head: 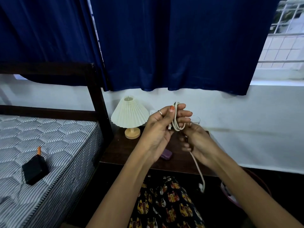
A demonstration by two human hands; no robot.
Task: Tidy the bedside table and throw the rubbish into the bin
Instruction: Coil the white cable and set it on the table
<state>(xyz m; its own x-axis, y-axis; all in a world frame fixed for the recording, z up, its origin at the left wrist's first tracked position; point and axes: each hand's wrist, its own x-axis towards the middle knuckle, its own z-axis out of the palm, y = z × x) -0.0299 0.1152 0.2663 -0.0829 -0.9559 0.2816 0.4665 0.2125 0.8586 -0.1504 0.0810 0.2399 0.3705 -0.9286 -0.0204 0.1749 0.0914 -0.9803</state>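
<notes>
Coiling the cable (178,122) above the worktop (131,150), left hand (158,130) pinching the loops, right hand (195,142) gripping the tail, risks the coil springing loose if either grip slackens.

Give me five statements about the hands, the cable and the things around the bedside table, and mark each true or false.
1. The left hand holds a coiled white cable. True.
2. The cable's loose end lies on the mattress. False: it hangs down from the right hand, in front of the bedside table.
3. The pleated lamp stands upright at the back left of the table. True.
4. A black box sits on the bedside table. False: it lies on the striped mattress.
5. The blue curtain covers the whole window. False: the window grille shows at the right.
</notes>
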